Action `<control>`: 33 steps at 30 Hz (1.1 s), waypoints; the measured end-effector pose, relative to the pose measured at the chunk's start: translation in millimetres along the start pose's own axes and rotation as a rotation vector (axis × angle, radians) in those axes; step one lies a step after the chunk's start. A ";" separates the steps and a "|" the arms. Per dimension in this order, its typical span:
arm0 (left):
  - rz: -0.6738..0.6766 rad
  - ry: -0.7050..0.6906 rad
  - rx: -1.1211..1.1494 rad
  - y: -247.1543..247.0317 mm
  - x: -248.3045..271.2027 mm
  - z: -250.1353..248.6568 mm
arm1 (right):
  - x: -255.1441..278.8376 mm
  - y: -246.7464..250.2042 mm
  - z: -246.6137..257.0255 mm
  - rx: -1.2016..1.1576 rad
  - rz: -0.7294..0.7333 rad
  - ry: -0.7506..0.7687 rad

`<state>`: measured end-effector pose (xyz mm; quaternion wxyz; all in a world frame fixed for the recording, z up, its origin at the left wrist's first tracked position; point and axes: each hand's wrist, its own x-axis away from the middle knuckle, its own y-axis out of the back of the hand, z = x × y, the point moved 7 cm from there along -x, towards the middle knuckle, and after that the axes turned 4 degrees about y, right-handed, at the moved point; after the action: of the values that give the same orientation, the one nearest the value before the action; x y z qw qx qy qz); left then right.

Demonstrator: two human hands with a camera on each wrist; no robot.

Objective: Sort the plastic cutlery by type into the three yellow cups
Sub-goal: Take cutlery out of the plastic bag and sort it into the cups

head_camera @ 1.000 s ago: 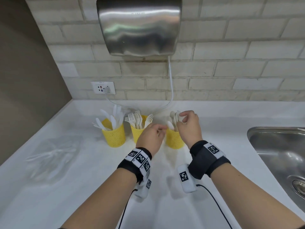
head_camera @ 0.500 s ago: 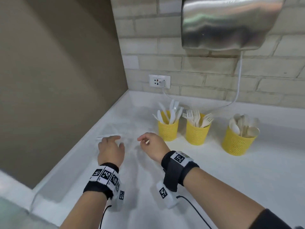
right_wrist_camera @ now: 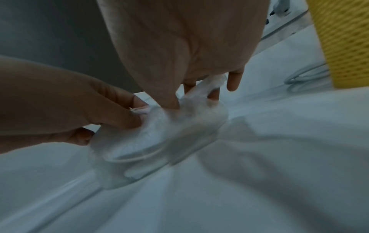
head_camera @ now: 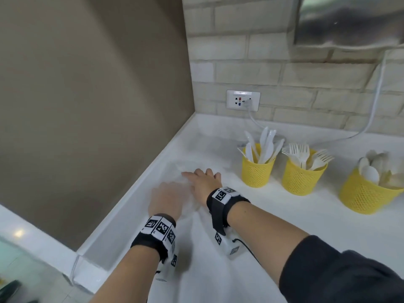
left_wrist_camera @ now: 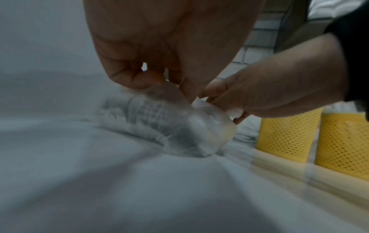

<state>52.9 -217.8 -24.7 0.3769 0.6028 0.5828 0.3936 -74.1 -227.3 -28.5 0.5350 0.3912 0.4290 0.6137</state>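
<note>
Three yellow mesh cups stand in a row near the back wall: one with white knives (head_camera: 257, 169), one with forks (head_camera: 302, 176), one with spoons (head_camera: 367, 193). Left of them a clear plastic bag (head_camera: 188, 186) lies crumpled on the white counter (head_camera: 284, 215). My left hand (head_camera: 167, 199) and right hand (head_camera: 202, 182) are both on it. In the left wrist view my left hand (left_wrist_camera: 159, 85) pinches the bag (left_wrist_camera: 179, 126). In the right wrist view my right hand (right_wrist_camera: 191, 96) curls its fingers into the bag (right_wrist_camera: 165, 137).
A brown side wall (head_camera: 87, 106) closes the counter's left edge. A wall socket (head_camera: 243, 100) with a white cable (head_camera: 371, 119) sits on the brick wall, under a steel hand dryer (head_camera: 349, 20). The counter's front left corner (head_camera: 87, 272) drops to the floor.
Both hands left the spoon cup, swung left across the counter and came down on the clear bag, which they now bunch together. My head turned left with them.
</note>
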 end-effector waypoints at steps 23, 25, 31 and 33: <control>0.315 -0.516 0.663 -13.6 161.6 -165.8 | 269.1 83.2 -105.3 -0.664 -0.585 -0.304; 0.362 -0.524 0.588 -30.4 169.1 -175.7 | 280.7 77.8 -117.8 -0.610 -0.555 -0.334; 0.330 -0.460 0.567 -53.0 183.0 -188.9 | 302.0 80.5 -130.6 -0.394 -0.538 -0.288; 0.324 -0.458 0.611 -51.9 187.4 -192.0 | 301.8 87.3 -125.8 -0.176 -0.538 -0.221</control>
<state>-141.6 -29.5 12.5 0.2338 0.8430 0.4713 0.1124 -257.0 53.4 19.4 0.7535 0.2800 0.4016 0.4388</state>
